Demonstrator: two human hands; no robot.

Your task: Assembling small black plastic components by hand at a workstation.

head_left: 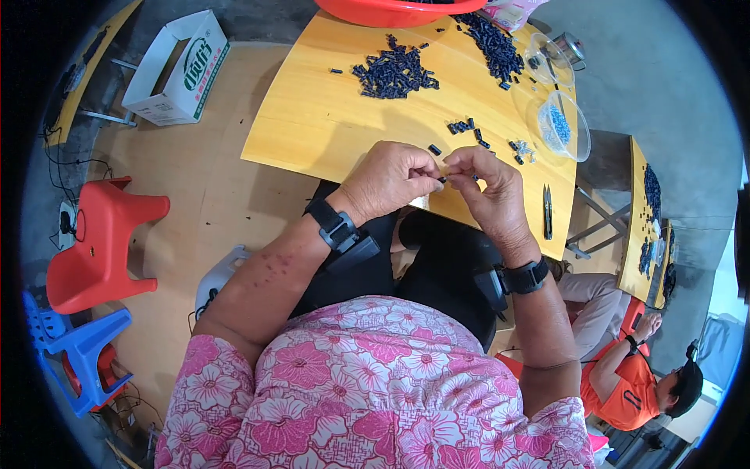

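My left hand (pixel 388 178) and my right hand (pixel 494 191) meet above the table's near edge, both closed in a pinch. A small dark piece (pixel 442 179) shows at my left fingertips. Whatever my right fingers pinch is too small and too covered to name. Just beyond my hands lie several loose black cylindrical pieces (pixel 461 125). To the right are a little heap of clear and pale bits (pixel 525 151) and a pair of black thread snips (pixel 548 211). A clear plastic tub (pixel 580 129) with small blue parts stands at the table's right edge.
Two piles of black pieces, one mid-table (pixel 396 70) and one farther right (pixel 492 47), lie on the yellow table (pixel 312 86). A red basin (pixel 383 12) stands at the far edge. Red stool (pixel 109 246) and white carton (pixel 176 70) are left; a seated person (pixel 625 391) is right.
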